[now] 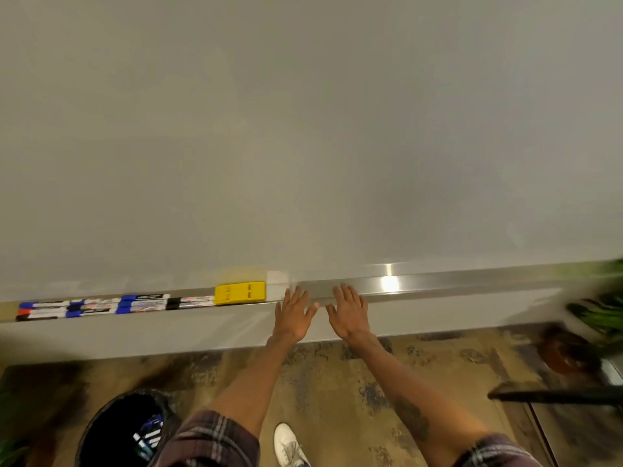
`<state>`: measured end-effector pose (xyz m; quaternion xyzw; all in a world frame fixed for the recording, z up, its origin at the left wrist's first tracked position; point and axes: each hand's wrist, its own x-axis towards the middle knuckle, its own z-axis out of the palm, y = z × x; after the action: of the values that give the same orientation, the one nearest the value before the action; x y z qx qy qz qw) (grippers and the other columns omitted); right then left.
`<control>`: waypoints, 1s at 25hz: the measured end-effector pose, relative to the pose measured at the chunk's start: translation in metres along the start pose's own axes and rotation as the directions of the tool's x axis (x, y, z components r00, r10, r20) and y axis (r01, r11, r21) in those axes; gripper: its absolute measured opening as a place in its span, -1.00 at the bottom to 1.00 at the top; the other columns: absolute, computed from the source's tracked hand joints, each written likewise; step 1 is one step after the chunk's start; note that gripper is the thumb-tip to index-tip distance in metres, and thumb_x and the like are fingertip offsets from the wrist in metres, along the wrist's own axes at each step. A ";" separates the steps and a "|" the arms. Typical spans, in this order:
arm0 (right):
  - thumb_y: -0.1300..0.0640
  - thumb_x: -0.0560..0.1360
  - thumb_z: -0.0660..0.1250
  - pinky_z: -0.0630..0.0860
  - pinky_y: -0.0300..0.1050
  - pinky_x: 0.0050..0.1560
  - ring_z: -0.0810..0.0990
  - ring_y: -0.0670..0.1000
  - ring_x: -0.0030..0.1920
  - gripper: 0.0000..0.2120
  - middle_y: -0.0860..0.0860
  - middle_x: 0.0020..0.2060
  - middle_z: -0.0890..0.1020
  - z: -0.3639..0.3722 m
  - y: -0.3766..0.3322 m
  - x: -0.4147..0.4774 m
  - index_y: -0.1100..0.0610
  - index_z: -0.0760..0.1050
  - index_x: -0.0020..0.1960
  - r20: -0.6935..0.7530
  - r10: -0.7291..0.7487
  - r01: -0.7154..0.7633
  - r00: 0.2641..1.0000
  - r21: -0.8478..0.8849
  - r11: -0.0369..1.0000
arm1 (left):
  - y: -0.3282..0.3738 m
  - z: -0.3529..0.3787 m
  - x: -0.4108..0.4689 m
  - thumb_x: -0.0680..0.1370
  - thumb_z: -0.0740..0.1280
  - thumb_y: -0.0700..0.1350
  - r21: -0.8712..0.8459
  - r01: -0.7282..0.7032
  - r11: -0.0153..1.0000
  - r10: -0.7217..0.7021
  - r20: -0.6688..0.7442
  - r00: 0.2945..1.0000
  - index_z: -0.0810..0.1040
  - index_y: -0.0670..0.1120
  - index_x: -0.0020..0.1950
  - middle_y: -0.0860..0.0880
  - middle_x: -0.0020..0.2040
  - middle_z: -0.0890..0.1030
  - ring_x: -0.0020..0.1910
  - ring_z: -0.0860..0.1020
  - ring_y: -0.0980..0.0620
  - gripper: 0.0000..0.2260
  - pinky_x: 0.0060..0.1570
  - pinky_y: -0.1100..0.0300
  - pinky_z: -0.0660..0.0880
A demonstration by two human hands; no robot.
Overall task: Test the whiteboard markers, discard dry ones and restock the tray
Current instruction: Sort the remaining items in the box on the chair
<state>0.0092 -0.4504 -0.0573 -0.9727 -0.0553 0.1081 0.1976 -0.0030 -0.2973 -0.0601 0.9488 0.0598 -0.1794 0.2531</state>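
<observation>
I record left hand (pixel 292 315) and right hand (pixel 349 311) side by side, fingers straight and spread, empty, over the tray (pixel 438 288), yellow eraser (pixel 240 292) just left, markers (pixel 101 306) beyond

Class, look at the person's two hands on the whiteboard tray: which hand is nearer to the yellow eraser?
The left hand. It lies flat on the tray just to the right of the yellow eraser, apart from it. The right hand lies further right, beyond the left hand.
</observation>
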 end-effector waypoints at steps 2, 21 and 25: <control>-0.05 0.67 0.03 -0.04 0.13 0.55 0.02 0.10 0.58 -0.49 0.08 0.58 0.12 -0.017 0.036 -0.021 0.09 0.09 0.57 -0.024 0.046 -0.046 0.999 0.000 0.999 | 0.036 0.021 -0.008 0.68 0.01 0.19 0.020 -0.047 0.999 0.046 0.049 0.998 0.01 0.03 0.63 0.00 0.64 -0.13 0.61 -0.19 -0.05 -0.44 0.55 -0.11 -0.18; -0.04 0.65 0.07 0.03 0.15 0.54 0.10 0.10 0.56 -0.51 0.08 0.54 0.22 -0.145 0.351 -0.210 0.09 0.19 0.54 -0.275 0.604 -0.563 0.748 0.219 0.797 | 0.375 0.210 -0.054 0.67 0.12 0.15 0.074 -0.602 0.795 0.532 0.392 0.751 0.16 0.00 0.60 -0.02 0.64 -0.04 0.61 -0.09 -0.11 -0.47 0.56 -0.12 -0.07; -0.05 0.65 0.07 0.05 0.12 0.53 0.09 0.09 0.56 -0.50 0.07 0.55 0.20 -0.160 0.398 -0.225 0.09 0.19 0.54 -0.280 0.721 -0.654 0.634 0.302 0.693 | 0.435 0.240 -0.039 0.66 0.19 0.11 0.051 -0.704 0.708 0.605 0.470 0.643 0.19 -0.02 0.60 -0.04 0.63 0.05 0.60 0.07 -0.11 -0.47 0.54 -0.05 0.06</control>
<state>-0.1465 -0.9081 -0.0291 -0.9002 0.3690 -0.0093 0.2310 -0.0247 -0.7944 -0.0396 0.8653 -0.3666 -0.2798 0.1964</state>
